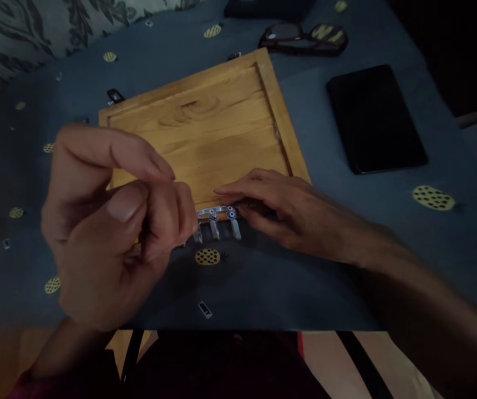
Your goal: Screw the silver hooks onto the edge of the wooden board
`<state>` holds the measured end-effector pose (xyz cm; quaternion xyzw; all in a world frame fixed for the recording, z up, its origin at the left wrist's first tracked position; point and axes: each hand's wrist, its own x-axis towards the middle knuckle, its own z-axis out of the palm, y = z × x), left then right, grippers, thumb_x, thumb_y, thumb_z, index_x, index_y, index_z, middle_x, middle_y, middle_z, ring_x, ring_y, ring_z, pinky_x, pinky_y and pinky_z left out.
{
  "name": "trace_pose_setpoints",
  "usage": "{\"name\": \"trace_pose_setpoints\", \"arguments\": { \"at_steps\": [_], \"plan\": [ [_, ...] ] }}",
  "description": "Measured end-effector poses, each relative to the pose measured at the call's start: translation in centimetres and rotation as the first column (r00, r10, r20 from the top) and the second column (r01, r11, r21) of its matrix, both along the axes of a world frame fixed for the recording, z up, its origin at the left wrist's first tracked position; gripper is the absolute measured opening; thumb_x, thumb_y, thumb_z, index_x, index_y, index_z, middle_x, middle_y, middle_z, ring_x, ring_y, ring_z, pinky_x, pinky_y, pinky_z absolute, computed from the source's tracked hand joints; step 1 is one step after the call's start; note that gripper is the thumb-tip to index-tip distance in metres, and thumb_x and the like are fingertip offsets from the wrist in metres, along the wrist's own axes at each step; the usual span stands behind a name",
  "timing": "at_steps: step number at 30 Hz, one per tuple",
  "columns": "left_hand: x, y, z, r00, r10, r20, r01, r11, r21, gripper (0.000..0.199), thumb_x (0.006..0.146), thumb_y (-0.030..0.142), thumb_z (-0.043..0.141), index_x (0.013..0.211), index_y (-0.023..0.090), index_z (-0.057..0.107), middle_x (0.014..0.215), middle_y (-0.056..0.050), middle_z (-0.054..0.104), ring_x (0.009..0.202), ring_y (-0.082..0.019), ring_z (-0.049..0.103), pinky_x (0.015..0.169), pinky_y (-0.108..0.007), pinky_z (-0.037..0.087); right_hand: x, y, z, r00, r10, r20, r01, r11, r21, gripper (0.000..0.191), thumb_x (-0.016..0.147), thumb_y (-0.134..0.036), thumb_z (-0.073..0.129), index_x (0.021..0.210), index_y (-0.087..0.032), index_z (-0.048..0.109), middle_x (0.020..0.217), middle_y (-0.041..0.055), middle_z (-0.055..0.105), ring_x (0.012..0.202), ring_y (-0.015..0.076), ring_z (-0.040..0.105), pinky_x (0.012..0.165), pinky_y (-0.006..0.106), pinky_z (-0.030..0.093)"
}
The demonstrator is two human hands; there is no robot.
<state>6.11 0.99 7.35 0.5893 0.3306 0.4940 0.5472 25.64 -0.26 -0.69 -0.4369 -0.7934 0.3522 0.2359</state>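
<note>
My left hand [117, 227] is raised close to the camera, over the left part of a wooden tray-like board [217, 127]. Its fingers curl inward, and the index finger bends over above the thumb. Anything inside that curl is hidden. My right hand [292, 213] lies at the board's near edge, fingers stretched out to the left. Just left of its fingertips is a metal strip [222, 212] with cross-head screws and several flat prongs pointing toward me. Whether the right fingertips touch the strip is too dark to tell.
The board rests on a dark blue pineapple-print tablecloth [263, 293]. A black tablet-like slab [377, 119] lies to its right, with eyeglasses [305, 40] behind. A small black clip-like piece [116, 96] sits at the board's far left edge. Another dark flat object [269, 8] is at the back.
</note>
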Motion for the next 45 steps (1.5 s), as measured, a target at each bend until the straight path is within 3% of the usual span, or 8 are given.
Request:
{"name": "trace_pose_setpoints", "arguments": {
  "at_steps": [4, 8, 11, 14, 18, 24, 35, 45],
  "plan": [
    [0.7, -0.3, 0.3, 0.999, 0.050, 0.011, -0.050, 0.999, 0.011, 0.037, 0.083, -0.007, 0.042, 0.065, 0.023, 0.056, 0.038, 0.009, 0.036, 0.028, -0.005, 0.024, 0.035, -0.021, 0.031, 0.1, 0.1, -0.1, 1.000, 0.006, -0.007, -0.006, 1.000, 0.009, 0.041, 0.093, -0.018, 0.050, 0.132, -0.026, 0.058, 0.115, 0.0082, 0.065, 0.108, 0.0235, 0.061, 0.089, 0.042, 0.053],
    [1.4, -0.7, 1.0, 0.989, 0.148, -0.008, -0.149, 0.987, -0.053, 0.025, 0.089, 0.012, 0.048, 0.076, 0.029, 0.061, 0.042, 0.005, 0.049, 0.030, -0.013, 0.033, 0.035, -0.029, 0.029, -0.2, 0.0, 0.2, 1.000, -0.003, -0.030, 0.004, 1.000, 0.030, 0.043, 0.092, -0.015, 0.050, 0.133, -0.026, 0.056, 0.115, 0.0073, 0.066, 0.108, 0.0222, 0.062, 0.088, 0.039, 0.053],
    [1.5, -1.1, 1.1, 0.950, 0.303, -0.074, -0.309, 0.946, -0.094, 0.031, 0.085, 0.004, 0.044, 0.076, 0.028, 0.062, 0.059, 0.001, 0.062, 0.047, -0.018, 0.050, 0.047, -0.032, 0.041, -0.5, -0.2, 0.4, 0.993, -0.007, -0.117, 0.015, 0.998, 0.067, 0.048, 0.090, -0.011, 0.047, 0.136, -0.025, 0.052, 0.113, 0.0051, 0.068, 0.106, 0.0198, 0.063, 0.086, 0.036, 0.053],
    [1.5, -1.8, 1.0, 0.925, 0.369, -0.090, -0.373, 0.928, -0.030, 0.030, 0.091, 0.007, 0.040, 0.083, 0.022, 0.064, 0.075, -0.002, 0.059, 0.067, -0.017, 0.056, 0.069, -0.033, 0.051, -0.7, -0.4, 0.3, 0.989, 0.032, -0.142, -0.019, 0.996, 0.092, 0.049, 0.091, -0.012, 0.045, 0.138, -0.022, 0.049, 0.110, 0.0050, 0.069, 0.107, 0.0201, 0.061, 0.088, 0.037, 0.052],
    [1.7, -2.2, 0.6, 0.949, 0.312, -0.048, -0.314, 0.949, -0.042, 0.020, 0.099, 0.025, 0.047, 0.089, 0.021, 0.064, 0.065, 0.001, 0.048, 0.059, -0.015, 0.047, 0.063, -0.032, 0.049, -0.9, -0.5, 0.0, 0.992, 0.056, -0.109, -0.045, 0.994, 0.101, 0.044, 0.094, -0.016, 0.044, 0.137, -0.018, 0.051, 0.110, 0.0087, 0.065, 0.104, 0.0212, 0.059, 0.090, 0.039, 0.050],
    [3.0, -1.5, -0.1, 0.961, 0.252, 0.117, -0.257, 0.966, 0.036, 0.039, 0.091, 0.003, 0.038, 0.075, 0.022, 0.068, 0.046, 0.004, 0.030, 0.041, -0.011, 0.022, 0.043, -0.028, 0.027, -1.0, -0.4, -0.3, 0.991, 0.067, -0.112, -0.054, 0.992, 0.117, 0.040, 0.093, -0.016, 0.045, 0.132, -0.020, 0.053, 0.106, 0.0067, 0.066, 0.101, 0.0198, 0.060, 0.093, 0.039, 0.047],
    [3.9, -1.2, -0.1, 0.967, 0.223, 0.120, -0.229, 0.972, 0.040, 0.038, 0.098, 0.008, 0.034, 0.073, 0.018, 0.062, 0.046, 0.008, 0.020, 0.034, -0.003, 0.017, 0.036, -0.017, 0.023, -0.9, -0.4, 0.0, 0.993, 0.078, -0.086, -0.070, 0.993, 0.094, 0.040, 0.092, -0.014, 0.049, 0.131, -0.020, 0.055, 0.106, 0.0070, 0.067, 0.101, 0.0197, 0.061, 0.088, 0.036, 0.047],
    [2.8, 1.5, -0.6, 0.977, -0.172, 0.129, 0.160, 0.982, 0.104, 0.029, 0.093, 0.006, 0.039, 0.083, 0.013, 0.065, 0.045, 0.010, 0.020, 0.031, -0.004, 0.012, 0.031, -0.018, 0.018, -1.0, 0.0, 0.1, 0.992, 0.097, -0.075, -0.088, 0.989, 0.115, 0.042, 0.087, -0.009, 0.049, 0.126, -0.018, 0.059, 0.106, 0.0065, 0.070, 0.101, 0.0205, 0.062, 0.091, 0.037, 0.045]
  ]
}}
